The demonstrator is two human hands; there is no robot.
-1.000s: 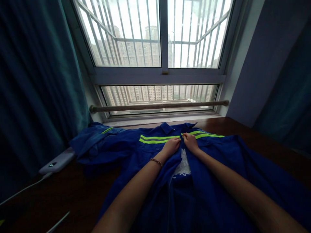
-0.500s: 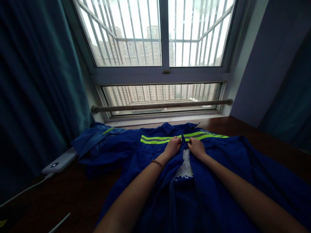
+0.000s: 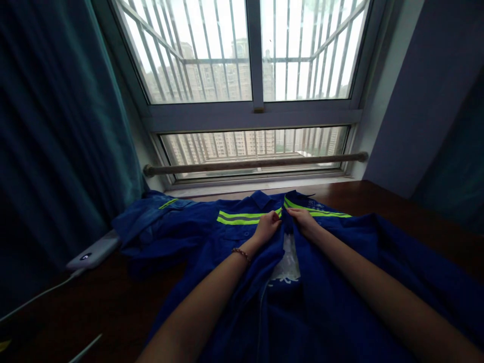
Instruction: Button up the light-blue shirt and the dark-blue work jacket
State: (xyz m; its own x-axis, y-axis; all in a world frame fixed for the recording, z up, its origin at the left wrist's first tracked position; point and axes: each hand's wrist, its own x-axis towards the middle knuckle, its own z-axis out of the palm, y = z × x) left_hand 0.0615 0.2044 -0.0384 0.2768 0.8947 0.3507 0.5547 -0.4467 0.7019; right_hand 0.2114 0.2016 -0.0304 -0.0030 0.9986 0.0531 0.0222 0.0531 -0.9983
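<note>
A blue work shirt (image 3: 340, 282) with yellow-green reflective stripes lies front-up on a dark wooden table (image 3: 113, 302), collar toward the window. My left hand (image 3: 267, 224) pinches the left front edge just below the collar. My right hand (image 3: 305, 221) grips the right front edge beside it. The two edges meet near the collar and gape open lower down, showing a white patch (image 3: 286, 259) inside. A bead bracelet (image 3: 241, 253) sits on my left wrist.
A white power bank (image 3: 93, 251) with a cable lies at the table's left edge beside a teal curtain (image 3: 56, 126). A wooden rail (image 3: 253, 164) runs along the barred window behind the shirt. A second curtain hangs at the right.
Both hands have stayed at the shirt's upper front, shifting slightly toward the collar. The right-hand reflective stripe has tilted as the right front edge was pulled.
</note>
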